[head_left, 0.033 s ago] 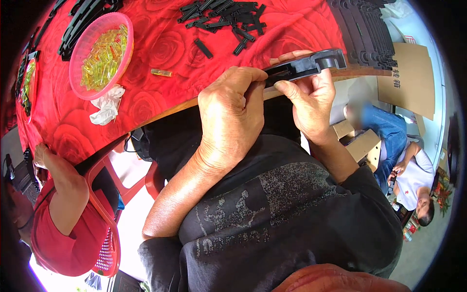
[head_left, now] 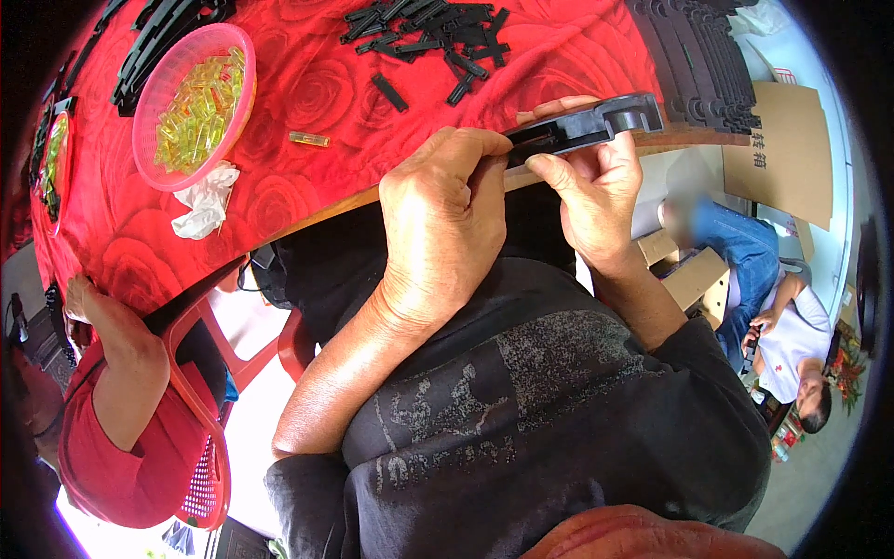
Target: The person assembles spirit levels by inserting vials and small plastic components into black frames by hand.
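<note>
My left hand (head_left: 438, 219) is closed on the near-left end of a long black plastic housing (head_left: 582, 129), with thumb and fingers pinched there. From the other side, my right hand (head_left: 596, 191) holds the same housing, its thumb pressed on the near edge and its fingers behind. The housing has a slot along its face and a curved, hook-like right end. It is held above the table's front edge. My left fingers cover its left end, so I cannot tell whether a small piece is between them.
On the red rose-patterned cloth (head_left: 307, 186) stands a pink basket (head_left: 140, 140) of yellow-green clear vials. A single vial (head_left: 309, 140), crumpled tissue (head_left: 205, 200), a pile of small black pieces (head_left: 424, 33) and stacked black housings (head_left: 698, 61) lie around. Co-workers sit left and right.
</note>
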